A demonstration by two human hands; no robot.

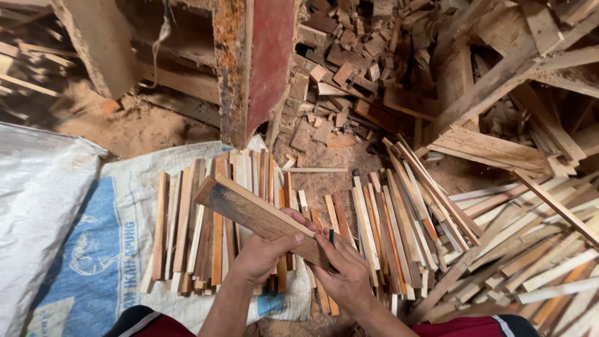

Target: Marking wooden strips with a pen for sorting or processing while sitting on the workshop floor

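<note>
My left hand (265, 253) grips a flat dark wooden board (249, 209) from below, thumb over its near end. The board slants up and to the left over a row of thin wooden slats (187, 231). My right hand (343, 271) holds a thin dark pencil (331, 236) upright, its tip at the board's near end, and its fingers rest against the board. Both forearms come in from the bottom of the view.
The slats lie on a white and blue woven sack (106, 237). A second slat row (393, 231) lies right of centre, loose strips (536, 249) further right. A red machine post (262, 68) stands ahead, offcut blocks (349, 68) heaped behind it.
</note>
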